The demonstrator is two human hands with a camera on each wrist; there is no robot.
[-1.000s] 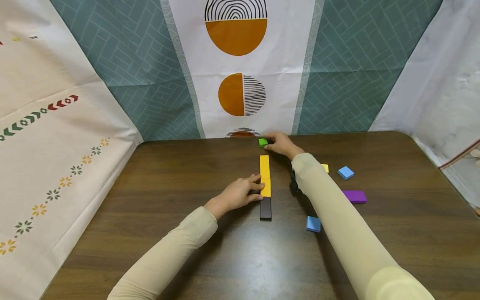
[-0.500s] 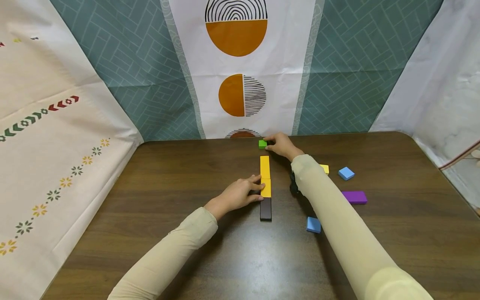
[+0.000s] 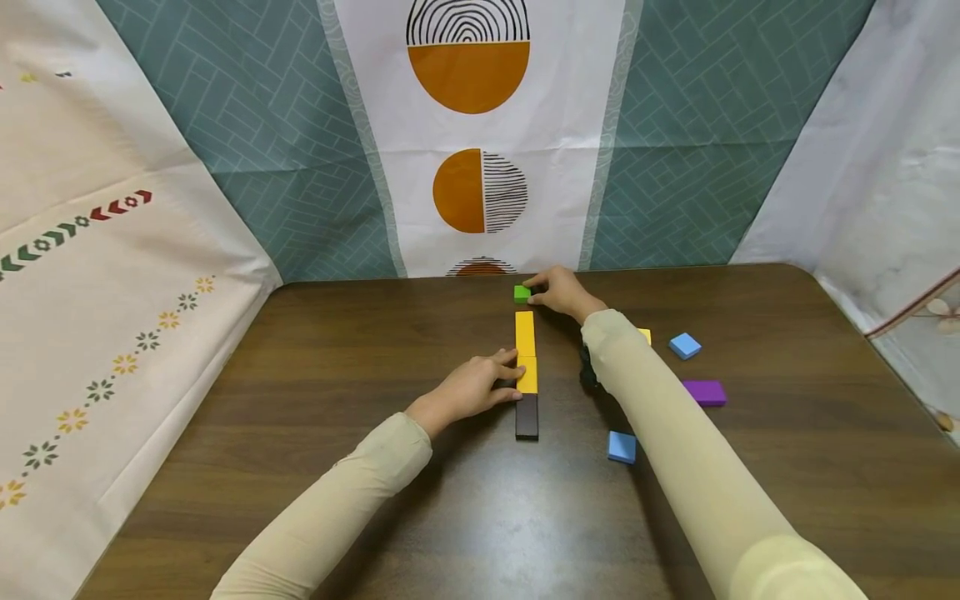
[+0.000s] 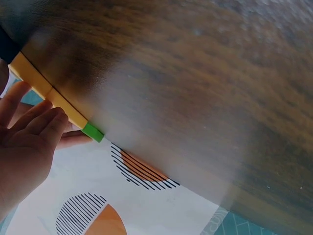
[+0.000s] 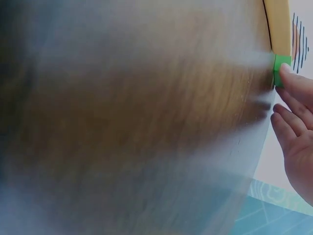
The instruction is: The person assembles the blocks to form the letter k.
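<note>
On the brown table, two yellow blocks and a black block [image 3: 527, 417] form a straight row. The black block is nearest the person; the far yellow block [image 3: 525, 332] stands beyond the near yellow block [image 3: 530, 383]. My left hand [image 3: 472, 387] lies along the row's left side, its slightly bent fingers touching the yellow blocks and its thumb by the black block's end. With thumb and index finger my right hand [image 3: 562, 293] pinches a small green block [image 3: 521, 293]. A narrow gap shows before the far yellow block in the head view; the wrist views make them look joined.
Right of the row lie a blue block [image 3: 622, 447], another blue block [image 3: 685, 346] and a purple block [image 3: 705, 392]. The right sleeve partly covers a pale yellow block [image 3: 645, 335] and a black object [image 3: 588, 367]. A patterned cloth [image 3: 300, 167] hangs behind the table.
The right hand has drawn the green block slightly toward the person, closer to the far yellow block. The left hand keeps its place on the row; the view has shifted a little.
</note>
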